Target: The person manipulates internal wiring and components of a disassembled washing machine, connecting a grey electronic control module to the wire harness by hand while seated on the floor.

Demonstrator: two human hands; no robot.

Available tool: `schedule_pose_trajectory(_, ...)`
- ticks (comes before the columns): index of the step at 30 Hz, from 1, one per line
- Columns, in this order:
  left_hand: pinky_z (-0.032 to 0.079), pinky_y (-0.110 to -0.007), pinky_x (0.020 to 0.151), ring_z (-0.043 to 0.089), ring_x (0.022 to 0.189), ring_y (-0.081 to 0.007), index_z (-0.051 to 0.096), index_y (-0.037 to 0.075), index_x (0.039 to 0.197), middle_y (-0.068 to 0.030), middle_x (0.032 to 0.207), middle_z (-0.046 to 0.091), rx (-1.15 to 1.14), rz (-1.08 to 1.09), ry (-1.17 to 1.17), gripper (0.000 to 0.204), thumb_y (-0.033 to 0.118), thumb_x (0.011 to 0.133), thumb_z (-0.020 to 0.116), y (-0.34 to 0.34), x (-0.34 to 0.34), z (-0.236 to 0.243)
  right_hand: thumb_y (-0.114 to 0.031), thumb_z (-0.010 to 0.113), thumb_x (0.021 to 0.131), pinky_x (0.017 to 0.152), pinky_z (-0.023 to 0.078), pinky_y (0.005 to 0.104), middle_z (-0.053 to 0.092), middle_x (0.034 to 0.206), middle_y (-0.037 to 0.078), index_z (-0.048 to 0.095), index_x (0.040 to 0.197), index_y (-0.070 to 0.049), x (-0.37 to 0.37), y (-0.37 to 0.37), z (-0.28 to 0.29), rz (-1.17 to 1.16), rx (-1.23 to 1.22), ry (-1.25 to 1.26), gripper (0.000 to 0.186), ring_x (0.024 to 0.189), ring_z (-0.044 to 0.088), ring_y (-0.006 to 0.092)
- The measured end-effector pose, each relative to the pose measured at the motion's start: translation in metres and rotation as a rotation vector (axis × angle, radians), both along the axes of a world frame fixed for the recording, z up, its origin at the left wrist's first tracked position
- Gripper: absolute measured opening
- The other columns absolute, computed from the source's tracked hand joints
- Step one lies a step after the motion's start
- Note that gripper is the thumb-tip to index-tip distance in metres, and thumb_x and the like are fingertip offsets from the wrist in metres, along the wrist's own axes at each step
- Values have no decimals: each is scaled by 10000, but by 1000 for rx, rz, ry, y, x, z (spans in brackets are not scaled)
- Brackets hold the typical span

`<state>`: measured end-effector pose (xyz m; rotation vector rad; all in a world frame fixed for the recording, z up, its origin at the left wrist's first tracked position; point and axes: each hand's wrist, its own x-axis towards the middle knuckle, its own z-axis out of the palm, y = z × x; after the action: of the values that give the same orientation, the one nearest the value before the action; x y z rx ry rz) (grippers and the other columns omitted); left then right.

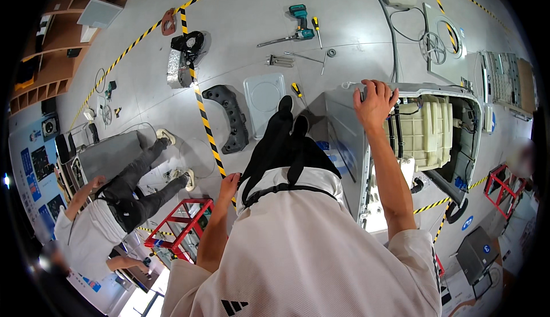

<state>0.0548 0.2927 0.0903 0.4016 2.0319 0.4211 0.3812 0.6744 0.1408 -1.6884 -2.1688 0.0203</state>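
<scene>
On my right stands an opened washing machine, its grey metal cabinet around a cream plastic tub with hoses and wiring showing. My right hand grips the cabinet's far edge, with the fingers bent over the rim. Beside my left hip hangs my left hand, its fingers curled in; whatever they may hold is hidden. A yellow-black screwdriver lies on the floor just beyond my feet. Next to it is a light grey metal panel with a round embossed shape.
A black curved part lies left of my feet. Farther off are a teal cordless power tool, another screwdriver and a heating element. A co-worker bends over a grey cabinet at left, near a red stand.
</scene>
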Motion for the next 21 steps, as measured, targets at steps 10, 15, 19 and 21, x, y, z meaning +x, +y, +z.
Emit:
schedule_pose_trajectory(10,452,-280,665,577,711,-131,650,-12,982,-111,790,661,31,39,-63,370,331,926,524,-40,-16,-45,-243,656,742,1048,196,567,588,999,43,636,940,-126,-4,0,5,2,-17,10,231,1059,503,247)
schedule_pose_trajectory(15,447,-272,647,555,695,-119,650,-8,993,-95,786,656,108,28,-39,362,324,936,515,-43,-19,-53,-245,660,741,1045,199,568,588,990,43,637,933,-128,-4,1,3,7,-17,4,226,1052,505,248)
schedule_pose_trajectory(19,444,-268,657,549,706,-115,648,-2,1000,-77,784,651,105,60,-78,356,318,945,503,-17,-19,-32,-244,665,740,1043,200,570,587,988,41,636,928,-129,-1,1,4,6,-15,-5,222,1051,506,246)
schedule_pose_trajectory(21,443,-267,660,549,707,-114,647,-5,994,-69,780,648,147,34,-90,359,318,947,496,-8,-24,-26,-244,667,740,1043,201,569,585,988,39,635,926,-130,0,1,3,11,-8,0,221,1051,505,245)
